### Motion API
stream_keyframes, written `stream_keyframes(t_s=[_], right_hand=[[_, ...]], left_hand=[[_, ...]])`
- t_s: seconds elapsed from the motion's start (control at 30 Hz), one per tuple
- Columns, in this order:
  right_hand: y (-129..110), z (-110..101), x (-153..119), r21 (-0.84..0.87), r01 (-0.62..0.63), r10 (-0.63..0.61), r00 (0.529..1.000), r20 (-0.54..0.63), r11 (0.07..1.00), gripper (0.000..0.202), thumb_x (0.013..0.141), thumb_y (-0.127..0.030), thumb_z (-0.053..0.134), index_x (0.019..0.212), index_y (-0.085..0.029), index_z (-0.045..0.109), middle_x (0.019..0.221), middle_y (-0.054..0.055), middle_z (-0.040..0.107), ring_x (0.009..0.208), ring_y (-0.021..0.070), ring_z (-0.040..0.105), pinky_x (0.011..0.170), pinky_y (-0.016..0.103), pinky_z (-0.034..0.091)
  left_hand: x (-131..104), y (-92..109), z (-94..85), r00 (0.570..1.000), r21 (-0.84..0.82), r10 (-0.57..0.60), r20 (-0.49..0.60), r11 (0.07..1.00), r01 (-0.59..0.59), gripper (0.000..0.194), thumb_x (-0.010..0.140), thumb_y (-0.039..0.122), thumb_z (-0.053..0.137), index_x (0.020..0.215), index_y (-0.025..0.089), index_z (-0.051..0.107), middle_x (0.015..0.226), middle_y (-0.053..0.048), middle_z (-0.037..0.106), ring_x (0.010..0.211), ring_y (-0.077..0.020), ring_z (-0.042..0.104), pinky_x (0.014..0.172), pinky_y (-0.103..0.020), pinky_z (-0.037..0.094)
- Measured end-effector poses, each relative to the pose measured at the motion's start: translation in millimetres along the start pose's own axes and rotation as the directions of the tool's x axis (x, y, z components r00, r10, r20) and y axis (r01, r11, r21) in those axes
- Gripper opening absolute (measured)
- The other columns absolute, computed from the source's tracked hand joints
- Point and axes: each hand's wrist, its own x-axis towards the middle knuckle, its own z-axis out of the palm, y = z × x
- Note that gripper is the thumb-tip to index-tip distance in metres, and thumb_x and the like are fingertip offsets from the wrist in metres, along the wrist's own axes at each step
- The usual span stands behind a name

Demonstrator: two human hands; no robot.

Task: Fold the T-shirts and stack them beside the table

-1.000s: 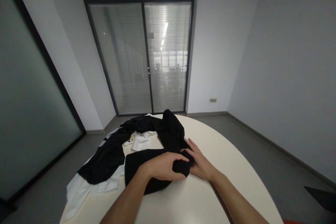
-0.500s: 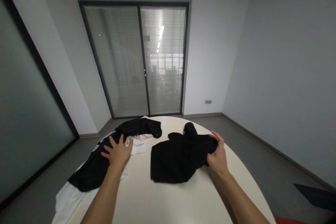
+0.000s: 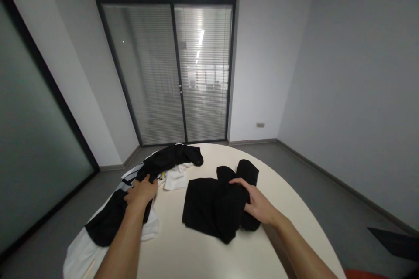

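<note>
A folded black garment (image 3: pixel 204 205) lies on the table before me, with two rounded black ends (image 3: pixel 248 172) sticking out at its far side. My right hand (image 3: pixel 257 202) grips its right part, fingers over the top and thumb low at the near side. On the left is a loose heap of clothes, with a black garment (image 3: pixel 109 222) bearing pale stripes on top and white cloth (image 3: pixel 176 177) showing beside and under it. My left hand (image 3: pixel 140 192) is closed on the black cloth of this heap, fingers bent into it; the fingertips are partly hidden.
The pale table (image 3: pixel 183 257) has a curved edge at the far side and right. White cloth (image 3: pixel 77 255) reaches the table's left edge. Beyond stand a glass door with blinds (image 3: pixel 204 96) and a grey wall. A dark flat object (image 3: pixel 394 243) and something red (image 3: pixel 365 273) are at lower right.
My right hand has moved left and nearer, folding the right part of the black garment inward. My left hand has drawn slightly left and nearer, its spread fingers now bent, and the heap's cloth has shifted.
</note>
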Motion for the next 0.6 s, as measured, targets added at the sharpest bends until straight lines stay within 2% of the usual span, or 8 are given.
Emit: stream_keyframes(t_s=[0.13,0.2,0.33,0.4,0.43,0.47,0.53,0.6], right_hand=[[5.6,0.8,1.0,0.035,-0.009,0.009,1.0,0.015,0.999,0.046,0.083,-0.03,0.064,0.127,-0.023,0.051,0.112,0.006,0.067,0.095,0.0234,0.065,0.087,0.033,0.05],[8.7,1.7,1.3,0.058,-0.018,0.016,0.999,0.031,0.998,0.047,0.083,-0.03,0.064,0.128,-0.024,0.05,0.112,0.006,0.066,0.095,0.0234,0.064,0.087,0.033,0.049],[13.4,4.0,-1.1,0.09,-0.016,0.016,1.0,0.004,0.996,0.055,0.081,-0.032,0.067,0.131,-0.023,0.047,0.114,0.007,0.062,0.099,0.0245,0.061,0.09,0.036,0.047],[13.0,5.3,-3.5,0.132,-0.014,0.016,1.0,-0.014,0.991,0.063,0.079,-0.036,0.071,0.135,-0.022,0.045,0.119,0.009,0.058,0.108,0.0264,0.058,0.095,0.038,0.045],[12.0,5.8,-4.6,0.173,-0.01,0.01,1.0,0.0,0.985,0.068,0.078,-0.039,0.073,0.137,-0.022,0.044,0.122,0.009,0.057,0.111,0.0273,0.057,0.097,0.038,0.044],[10.8,6.3,-5.4,0.224,-0.003,-0.005,0.999,0.033,0.975,0.071,0.077,-0.043,0.074,0.138,-0.023,0.044,0.125,0.009,0.057,0.114,0.0279,0.056,0.098,0.039,0.044],[9.2,6.9,-5.4,0.321,0.019,-0.055,0.993,0.105,0.947,0.067,0.081,-0.054,0.068,0.137,-0.023,0.048,0.125,0.01,0.059,0.116,0.0282,0.056,0.098,0.039,0.044],[12.1,6.7,-3.1,0.351,0.005,-0.04,0.995,0.094,0.936,0.057,0.088,-0.062,0.055,0.129,-0.022,0.057,0.115,0.01,0.065,0.106,0.0267,0.061,0.091,0.039,0.048]], left_hand=[[-7.1,-2.0,-8.1,1.0,0.007,0.019,-0.022,1.0,-0.019,0.058,0.088,0.056,0.047,0.136,0.026,0.061,0.14,-0.023,0.051,0.125,-0.0496,0.05,0.095,-0.062,0.04],[-14.6,2.8,-16.3,0.994,0.026,0.069,-0.083,0.997,-0.067,0.058,0.088,0.055,0.048,0.135,0.023,0.062,0.141,-0.024,0.049,0.128,-0.0501,0.045,0.098,-0.061,0.037],[-39.6,27.7,-39.1,0.918,-0.029,0.301,-0.259,0.947,-0.319,0.054,0.09,0.051,0.048,0.127,0.015,0.064,0.135,-0.024,0.053,0.123,-0.0439,0.051,0.099,-0.054,0.041],[-59.9,44.8,-47.4,0.871,-0.213,0.456,-0.183,0.846,-0.488,0.053,0.092,0.051,0.046,0.124,0.014,0.064,0.127,-0.02,0.061,0.116,-0.0364,0.059,0.099,-0.047,0.044],[-71.9,53.3,-49.3,0.824,-0.347,0.555,-0.11,0.756,-0.556,0.054,0.093,0.053,0.045,0.127,0.015,0.062,0.125,-0.018,0.064,0.113,-0.0325,0.061,0.099,-0.043,0.045],[-84.8,61.1,-49.3,0.748,-0.471,0.662,-0.039,0.648,-0.598,0.058,0.093,0.055,0.046,0.135,0.017,0.057,0.13,-0.015,0.063,0.115,-0.0299,0.062,0.101,-0.04,0.045],[-110.8,74.0,-43.8,0.548,-0.605,0.833,0.081,0.478,-0.637,0.071,0.09,0.06,0.052,0.149,0.021,0.043,0.146,-0.012,0.053,0.127,-0.0283,0.055,0.109,-0.038,0.039],[-132.4,82.5,-33.1,0.357,-0.638,0.913,0.199,0.397,-0.66,0.089,0.082,0.063,0.064,0.156,0.023,0.033,0.156,-0.012,0.042,0.139,-0.0301,0.044,0.116,-0.039,0.032]])
